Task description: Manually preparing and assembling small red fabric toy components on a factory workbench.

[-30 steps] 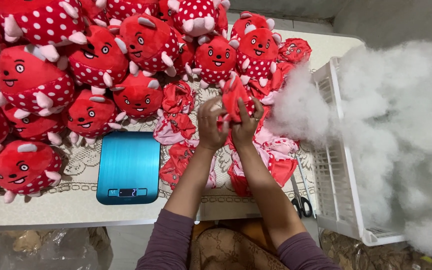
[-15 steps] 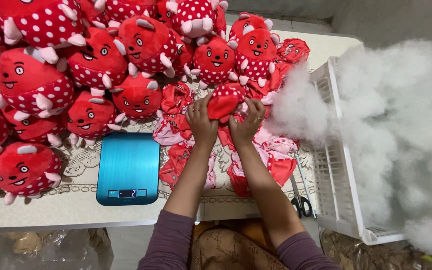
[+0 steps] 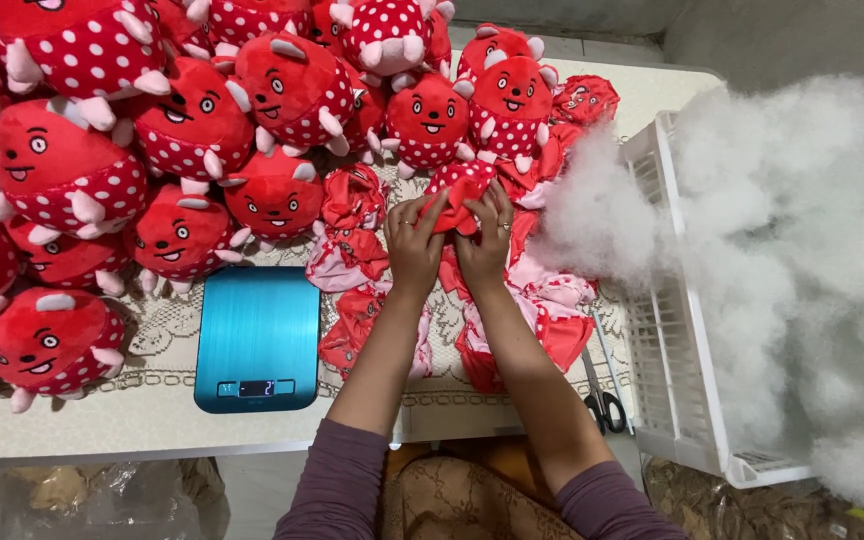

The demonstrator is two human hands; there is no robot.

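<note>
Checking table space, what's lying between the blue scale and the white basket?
In the head view, between the blue scale and the white basket lie flat unstuffed red-and-pink toy skins, both forearms crossing them, and black-handled scissors.

A blue kitchen scale (image 3: 257, 338) is seen at seven o'clock on the lace-covered table (image 3: 152, 425). Stuffed red dotted plush toys (image 3: 192, 120) are heaped from nine to twelve o'clock. A white plastic crate (image 3: 667, 330) and loose white stuffing (image 3: 802, 240) are found at three o'clock, scissors (image 3: 602, 400) at five.
</note>
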